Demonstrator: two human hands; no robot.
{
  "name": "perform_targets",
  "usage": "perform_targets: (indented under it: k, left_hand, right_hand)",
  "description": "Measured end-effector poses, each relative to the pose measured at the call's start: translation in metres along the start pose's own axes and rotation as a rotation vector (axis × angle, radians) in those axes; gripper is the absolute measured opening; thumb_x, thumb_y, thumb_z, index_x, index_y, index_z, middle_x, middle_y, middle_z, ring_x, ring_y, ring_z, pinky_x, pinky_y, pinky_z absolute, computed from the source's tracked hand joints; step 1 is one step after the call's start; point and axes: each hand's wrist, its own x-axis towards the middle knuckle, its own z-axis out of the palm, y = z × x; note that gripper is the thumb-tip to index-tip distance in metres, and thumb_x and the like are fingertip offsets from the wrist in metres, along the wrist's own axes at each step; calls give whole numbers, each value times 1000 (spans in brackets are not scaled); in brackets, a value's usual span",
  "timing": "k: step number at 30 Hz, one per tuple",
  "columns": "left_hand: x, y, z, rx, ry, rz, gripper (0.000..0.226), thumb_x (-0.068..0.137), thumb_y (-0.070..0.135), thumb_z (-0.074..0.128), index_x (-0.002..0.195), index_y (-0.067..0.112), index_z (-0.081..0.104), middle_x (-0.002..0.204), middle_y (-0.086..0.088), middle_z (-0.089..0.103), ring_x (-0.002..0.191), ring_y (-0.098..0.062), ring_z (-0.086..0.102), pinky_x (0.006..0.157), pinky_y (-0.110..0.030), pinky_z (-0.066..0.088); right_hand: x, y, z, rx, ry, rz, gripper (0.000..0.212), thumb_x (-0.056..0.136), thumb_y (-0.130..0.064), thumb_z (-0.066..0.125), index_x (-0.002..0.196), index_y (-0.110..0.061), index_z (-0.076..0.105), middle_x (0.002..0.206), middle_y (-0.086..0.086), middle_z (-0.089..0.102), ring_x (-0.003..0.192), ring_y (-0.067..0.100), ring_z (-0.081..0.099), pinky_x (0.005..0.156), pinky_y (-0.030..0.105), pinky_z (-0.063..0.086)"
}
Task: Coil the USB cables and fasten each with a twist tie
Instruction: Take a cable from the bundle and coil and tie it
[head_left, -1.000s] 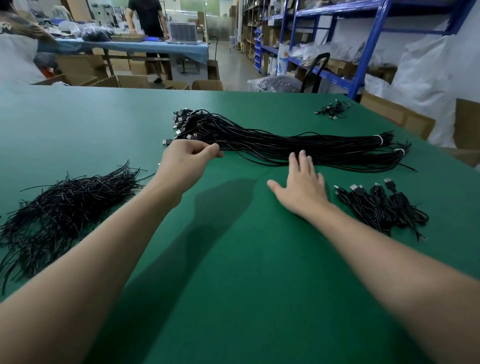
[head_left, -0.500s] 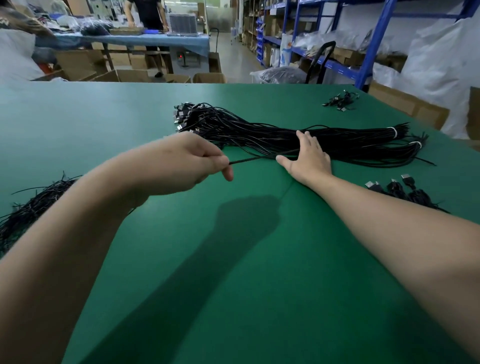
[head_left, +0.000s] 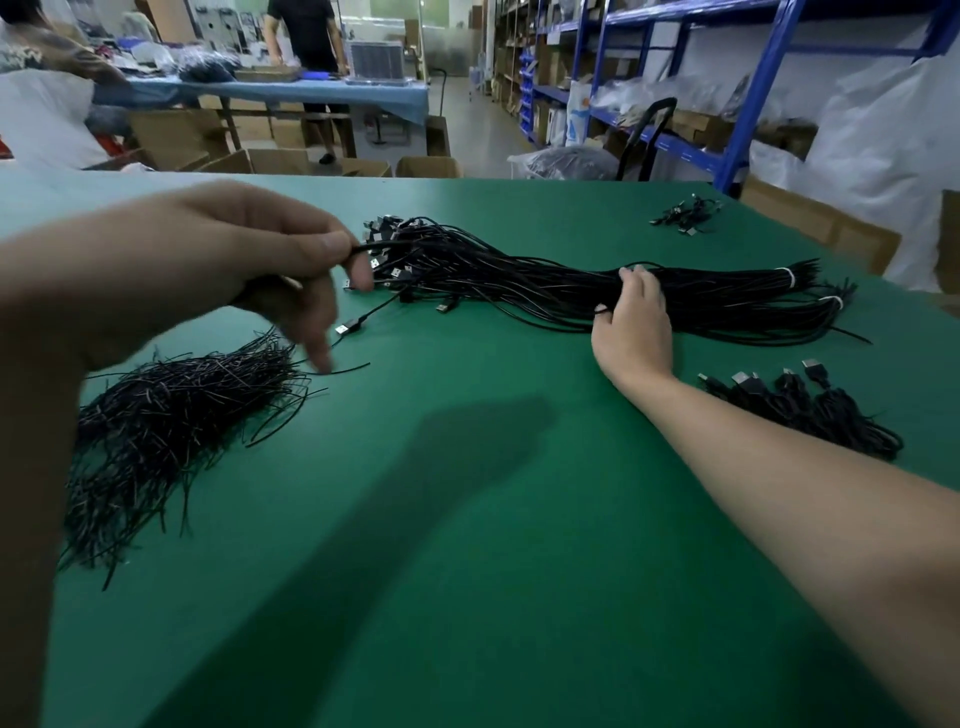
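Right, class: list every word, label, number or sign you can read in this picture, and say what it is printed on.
No text can be read anywhere.
White bag by the blue shelves: blue print, too blurred to read.
Boxes on the shelves: any labels are too small to tell.

Warehouse / packing workshop. Blue steel racking (head_left: 753, 104) along right side, loaded with cartons and bags. Open cardboard boxes (head_left: 270, 161) on floor. Big green table (head_left: 467, 519) carrying bulk USB cables (head_left: 519, 280) and twist-tie pile (head_left: 171, 415). Second table (head_left: 291, 93), blue cover, person (head_left: 306, 31) standing behind it.
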Motion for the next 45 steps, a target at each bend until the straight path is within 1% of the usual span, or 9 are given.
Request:
perform_targets:
  k: [4,9,13,19,25,30,34,37,45]
  left_hand:
    - [-7,14,2,-111,74,31,30,96,40,50,89,22,72,92,-16,78,92,-30,76,88,-45,59]
    - [-12,38,41,96,-95,32,29,106,30,47,96,12,67,85,-2,79,83,-15,77,90,-52,53]
    - [-14,54,78,251,-251,71,26,101,28,56,98,11,76,82,6,79,79,-8,76,64,-14,53]
    - [-16,45,60,699,-102,63,27,98,44,56,110,29,75,94,20,74,93,-2,70,77,-19,50]
    - [-4,34,83,563,52,443,63,97,16,63,152,35,38,151,9,47,138,-6,42,116,-26,32]
    - [3,26,90,391,123,568,22,102,12,54,118,8,69,132,-2,65,124,-12,58,105,-27,43]
    - [-1,27,87,248,-80,555,31,100,-2,53,126,12,63,141,4,59,136,-3,48,111,-24,39]
    - [-5,30,93,181,-151,495,24,101,6,55,112,25,66,111,19,70,111,2,61,96,-23,46]
    - [-11,37,59,292,202,620,11,88,30,71,96,22,75,87,-8,66,83,-22,61,78,-40,50]
  right_hand:
    - [-55,-33,-26,148,115,-33,14,89,-12,59,102,-12,62,111,6,60,106,26,56,89,36,44]
    - [-110,-109,-75,1133,-762,187,66,101,-62,27,103,-14,71,93,0,73,86,11,67,76,30,50]
    - [-124,-136,-117,1496,-735,235,51,107,-44,36,108,-8,71,90,6,75,76,12,71,59,23,55]
    - [-130,-123,-145,1438,-508,399,39,110,-27,36,89,-9,64,64,1,65,58,14,64,59,28,58]
    - [-139,-127,-164,1555,-958,456,35,106,-32,40,77,-15,52,54,-9,21,45,5,17,39,19,12]
    - [-151,-133,-169,1488,-1133,351,36,105,-35,39,76,-18,50,56,-10,16,50,6,8,41,20,6]
    - [-150,-131,-170,1476,-1173,342,37,106,-34,38,73,-19,48,54,-11,17,50,7,7,39,19,6]
    - [-143,-127,-175,1487,-1205,284,36,106,-34,38,74,-19,48,54,-11,17,48,6,9,39,19,8]
    - [-130,-109,-173,1075,-1174,22,39,107,-36,39,73,-19,49,56,-7,17,48,9,12,41,21,11]
